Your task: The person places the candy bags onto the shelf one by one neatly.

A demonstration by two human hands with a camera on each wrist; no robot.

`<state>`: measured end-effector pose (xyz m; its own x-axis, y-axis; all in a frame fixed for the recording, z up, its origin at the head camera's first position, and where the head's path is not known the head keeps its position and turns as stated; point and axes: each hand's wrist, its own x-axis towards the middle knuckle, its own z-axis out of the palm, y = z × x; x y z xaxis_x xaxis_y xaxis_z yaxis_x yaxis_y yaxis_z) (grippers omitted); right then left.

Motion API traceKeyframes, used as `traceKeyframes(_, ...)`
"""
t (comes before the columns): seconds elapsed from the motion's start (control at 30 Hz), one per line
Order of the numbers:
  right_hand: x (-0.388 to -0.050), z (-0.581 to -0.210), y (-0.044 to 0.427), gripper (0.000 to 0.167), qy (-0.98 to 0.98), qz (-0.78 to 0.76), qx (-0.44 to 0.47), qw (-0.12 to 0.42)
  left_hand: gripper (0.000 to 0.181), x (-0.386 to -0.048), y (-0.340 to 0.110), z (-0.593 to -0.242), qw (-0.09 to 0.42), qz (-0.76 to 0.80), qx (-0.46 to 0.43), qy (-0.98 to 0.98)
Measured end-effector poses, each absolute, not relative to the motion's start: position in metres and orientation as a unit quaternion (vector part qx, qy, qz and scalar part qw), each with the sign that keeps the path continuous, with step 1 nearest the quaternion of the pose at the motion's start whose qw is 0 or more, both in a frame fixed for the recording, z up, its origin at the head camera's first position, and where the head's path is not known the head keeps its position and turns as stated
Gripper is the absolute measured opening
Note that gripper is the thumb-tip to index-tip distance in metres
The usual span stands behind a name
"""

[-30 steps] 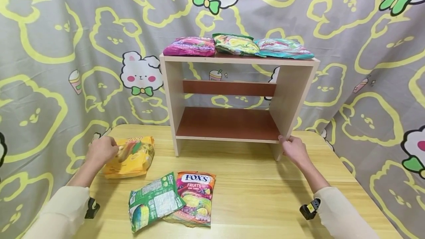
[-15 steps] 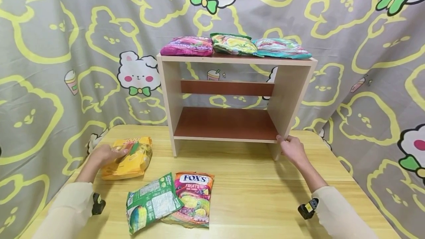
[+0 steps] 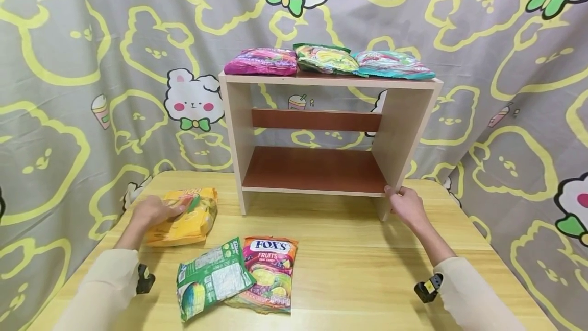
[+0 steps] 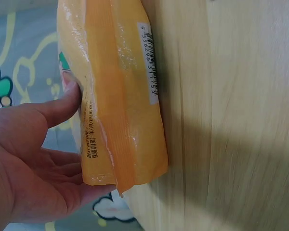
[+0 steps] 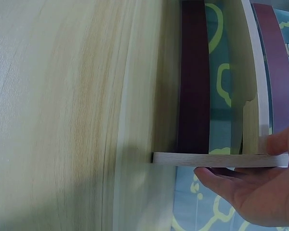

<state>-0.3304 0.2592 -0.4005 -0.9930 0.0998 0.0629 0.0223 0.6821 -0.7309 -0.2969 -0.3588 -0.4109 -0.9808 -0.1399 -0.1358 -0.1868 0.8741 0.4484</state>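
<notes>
My left hand [image 3: 153, 212] grips a yellow candy bag [image 3: 199, 223] that lies on the table at left. In the left wrist view, its thumb presses one face of the yellow bag [image 4: 120, 96] and the fingers go behind the bag's edge, partly hidden. My right hand [image 3: 406, 207] holds the lower right side panel of a small two-tier shelf [image 3: 314, 170]. The right wrist view has the thumb on the inner side of the panel [image 5: 216, 160] and the fingers outside it.
A green candy bag [image 3: 213, 277] overlaps a Fox's fruit candy bag [image 3: 271, 269] on the wooden table [image 3: 358, 269]. On the shelf top lie a purple bag [image 3: 262, 62], a green-yellow bag [image 3: 325, 59] and a teal bag [image 3: 392, 65]. A patterned curtain [image 3: 138, 65] hangs behind.
My left hand has moved right and further onto the yellow bag, which has shifted slightly right. The right hand stays on the shelf panel.
</notes>
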Motion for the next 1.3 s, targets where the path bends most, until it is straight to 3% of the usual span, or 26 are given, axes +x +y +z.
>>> traceKeyframes(0.43, -0.331, -0.400, 0.262, 0.060, -0.914, 0.401, -0.036, 0.052, 0.050, -0.300, -0.313, -0.411, 0.029, 0.252, -0.061, 0.965)
traceKeyframes(0.77, -0.332, -0.401, 0.261, 0.061, -0.915, 0.399, -0.031, 0.055, 0.052, -0.303, -0.311, -0.415, 0.047, 0.254, -0.072, 0.963)
traceKeyframes(0.87, -0.332, -0.402, 0.261, 0.061, -0.915, 0.399, -0.032, 0.054, 0.058, -0.305, -0.315, -0.418, 0.067, 0.264, -0.076, 0.959)
traceKeyframes(1.1, -0.331, -0.402, 0.260, 0.060, -0.915, 0.398, -0.035, 0.052, 0.098, -0.311, -0.321, -0.417, 0.126, 0.279, -0.101, 0.947)
traceKeyframes(1.3, -0.331, -0.402, 0.259, 0.060, -0.914, 0.401, -0.037, 0.051, 0.099, -0.314, -0.321, -0.412, 0.148, 0.266, -0.094, 0.948)
